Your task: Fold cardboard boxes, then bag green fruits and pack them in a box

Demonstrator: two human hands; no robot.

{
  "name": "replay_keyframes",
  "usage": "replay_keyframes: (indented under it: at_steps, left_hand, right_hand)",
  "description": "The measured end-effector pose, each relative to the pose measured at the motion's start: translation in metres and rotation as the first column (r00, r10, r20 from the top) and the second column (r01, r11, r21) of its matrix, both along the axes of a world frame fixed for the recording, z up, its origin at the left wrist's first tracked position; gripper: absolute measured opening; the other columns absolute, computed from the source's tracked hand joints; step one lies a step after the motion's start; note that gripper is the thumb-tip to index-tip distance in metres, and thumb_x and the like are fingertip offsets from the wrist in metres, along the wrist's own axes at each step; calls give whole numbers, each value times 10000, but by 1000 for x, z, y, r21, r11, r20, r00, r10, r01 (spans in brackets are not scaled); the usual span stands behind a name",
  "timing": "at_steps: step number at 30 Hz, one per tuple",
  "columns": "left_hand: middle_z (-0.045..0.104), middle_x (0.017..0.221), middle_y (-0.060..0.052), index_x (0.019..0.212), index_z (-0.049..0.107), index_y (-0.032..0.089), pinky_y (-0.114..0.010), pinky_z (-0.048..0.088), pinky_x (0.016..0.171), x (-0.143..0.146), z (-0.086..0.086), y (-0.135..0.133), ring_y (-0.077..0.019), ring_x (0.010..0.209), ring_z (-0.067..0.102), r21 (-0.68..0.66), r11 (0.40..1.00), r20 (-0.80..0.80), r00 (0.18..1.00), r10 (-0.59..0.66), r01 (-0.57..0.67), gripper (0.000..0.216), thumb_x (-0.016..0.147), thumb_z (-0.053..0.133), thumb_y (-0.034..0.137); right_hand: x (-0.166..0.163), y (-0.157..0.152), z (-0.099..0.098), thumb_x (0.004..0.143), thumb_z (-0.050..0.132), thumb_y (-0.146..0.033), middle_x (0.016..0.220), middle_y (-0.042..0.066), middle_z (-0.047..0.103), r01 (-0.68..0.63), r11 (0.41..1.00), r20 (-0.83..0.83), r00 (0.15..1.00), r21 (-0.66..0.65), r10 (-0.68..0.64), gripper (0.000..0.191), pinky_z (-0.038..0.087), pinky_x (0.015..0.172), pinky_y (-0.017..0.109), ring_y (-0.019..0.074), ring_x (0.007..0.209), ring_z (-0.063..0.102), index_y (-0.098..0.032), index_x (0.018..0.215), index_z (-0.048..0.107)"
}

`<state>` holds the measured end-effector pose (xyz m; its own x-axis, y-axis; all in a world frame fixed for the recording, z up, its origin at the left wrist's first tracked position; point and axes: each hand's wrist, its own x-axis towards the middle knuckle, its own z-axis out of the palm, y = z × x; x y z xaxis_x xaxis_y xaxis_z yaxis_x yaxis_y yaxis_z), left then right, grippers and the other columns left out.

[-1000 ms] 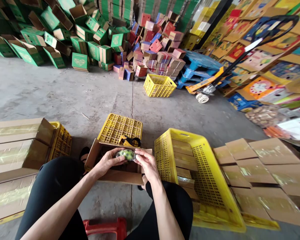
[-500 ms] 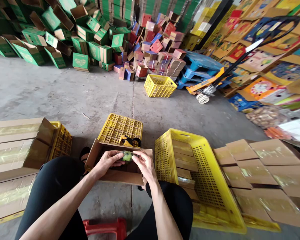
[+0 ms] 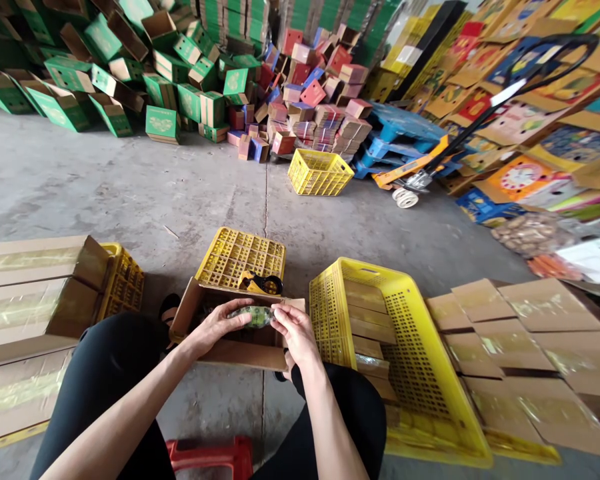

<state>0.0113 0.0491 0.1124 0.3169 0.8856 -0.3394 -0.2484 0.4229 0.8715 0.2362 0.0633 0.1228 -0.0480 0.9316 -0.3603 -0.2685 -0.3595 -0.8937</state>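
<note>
Between my hands is a small oval green item in clear plastic wrap (image 3: 257,317), dark-patched and perhaps a fruit. My left hand (image 3: 220,327) is closed around its left end, thumb on the near side. My right hand (image 3: 293,327) pinches the right end of the wrap between thumb and fingers. Below both hands an open cardboard box (image 3: 240,355) stands on the floor between my knees; my hands hide much of its dark inside. A yellow and black tape dispenser (image 3: 260,283) lies at its far side, on an upturned yellow crate (image 3: 240,257).
To my right stands a yellow crate (image 3: 425,373) holding several cardboard boxes, with taped boxes (image 3: 520,333) beyond it. More taped boxes (image 3: 25,300) are stacked on my left. A red stool (image 3: 210,457) shows below me. Farther off are a yellow crate (image 3: 320,173) and a pallet jack (image 3: 420,170).
My right hand has moved slightly right and now pinches the wrap's end. My left hand has shifted its hold, and more of the wrapped green item shows.
</note>
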Motion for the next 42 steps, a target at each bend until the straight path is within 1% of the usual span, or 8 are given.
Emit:
replay_keyframes:
  at_steps: [4, 8, 13, 21, 32, 35, 38, 42]
  left_hand:
    - [787, 1225, -108, 1272, 752, 197, -417, 489, 1082, 3, 2, 2, -306, 1149, 716, 52, 999, -20, 1000, 2, -1, 650, 728, 904, 519]
    - [815, 1102, -118, 1187, 790, 154, -387, 559, 922, 4, 1, 2, -296, 995, 754, 11, 998, -39, 998, 57, -57, 634, 754, 849, 613]
    - [820, 1029, -118, 1179, 795, 136, -342, 565, 824, 3, -3, 1, -280, 926, 758, 22, 1000, -78, 997, 10, -9, 631, 839, 747, 665]
    - [748, 1313, -120, 1406, 658, 168, -404, 479, 1088, 4, -6, 1, -301, 1211, 687, 56, 995, 72, 993, -89, 85, 715, 829, 820, 557]
    - [760, 832, -51, 979, 783, 115, -252, 441, 691, 4, -1, 1, -158, 719, 635, 114, 988, -61, 994, -94, 101, 547, 921, 666, 645]
    - [783, 934, -75, 1094, 782, 129, -269, 480, 728, 4, -1, 1, -194, 800, 678, 64, 994, -30, 995, -90, 92, 579, 920, 652, 666]
    - [793, 1077, -93, 1200, 762, 156, -313, 522, 876, 4, -2, 1, -236, 957, 716, 44, 997, 58, 996, -64, 61, 566, 835, 798, 587]
    - [801, 1025, -103, 1129, 780, 133, -321, 537, 874, 6, -7, 2, -226, 900, 726, 38, 999, 70, 998, -5, 3, 553, 762, 880, 535]
  right_hand:
    - [-1, 1, 1, 654, 958, -515, 995, 55, 787, 12, 1000, 13, 1000, -1, -12, 415, 646, 799, 347, 173, 787, 722, -223, 921, 832]
    - [-2, 1, 8, 729, 886, -595, 946, 39, 759, -72, 996, 75, 995, 58, 68, 456, 626, 786, 321, 167, 797, 692, -244, 1015, 830]
    - [-5, 0, 14, 722, 898, -543, 782, -4, 702, -146, 983, 210, 970, 109, 121, 371, 540, 604, 257, 134, 639, 619, -245, 928, 818]
    - [-2, 1, 8, 700, 869, -605, 688, -18, 666, -11, 994, 247, 969, 108, -17, 440, 434, 466, 224, 105, 516, 550, -199, 838, 769]
    - [-7, 2, -4, 648, 918, -554, 672, -46, 640, 90, 995, 68, 993, 32, -92, 435, 349, 411, 176, 59, 454, 494, -201, 821, 732]
    - [-7, 2, -4, 637, 932, -539, 702, -49, 637, 92, 996, 38, 995, 15, -92, 439, 321, 393, 170, 46, 441, 477, -199, 819, 721]
    - [-5, 3, -3, 644, 927, -549, 716, -48, 628, 102, 995, 37, 994, 23, -103, 445, 310, 385, 170, 41, 437, 464, -197, 785, 694]
    - [-2, 3, -4, 729, 860, -595, 723, -32, 636, 65, 996, 137, 988, 63, -74, 431, 257, 361, 180, 41, 423, 413, -204, 820, 703]
